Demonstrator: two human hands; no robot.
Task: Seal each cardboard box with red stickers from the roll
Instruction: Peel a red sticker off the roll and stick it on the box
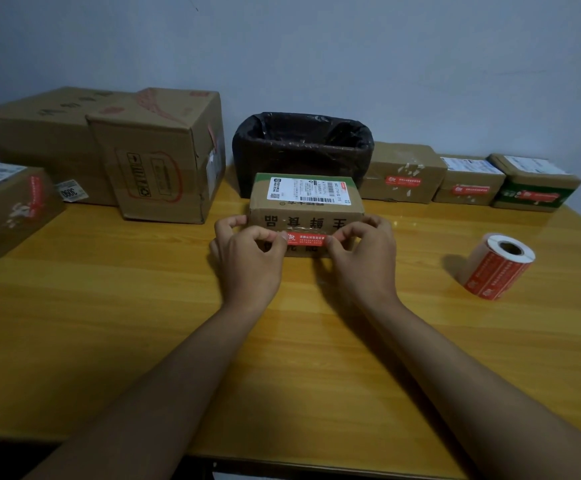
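Two bare forearms enter from the near edge of the wooden surface (pixel 109 306). Left hand (pixel 247 256) and right hand (pixel 362 252): fingers curled, each pinching one end of a red sticker (pixel 305 238) held against the near face of a small cardboard box (pixel 305 206). Fingertips cover both sticker ends; whether it is fully stuck down cannot be told.

The box stands mid-surface, a white shipping label on top; its print is too small to read.

Sticker roll (pixel 497 266): lying tilted toward the right edge, well apart from the hands, red stickers outward, core hole showing.

Far edge, right: three small boxes (pixel 469 180) in a row, each with a red sticker on its near face.

Far edge, centre: black-lined bin (pixel 303 147) just behind the held box; its inside is dark.

Far left corner: two large cartons (pixel 157 154) side by side, and a smaller box (pixel 8 209) cut off by the left edge.
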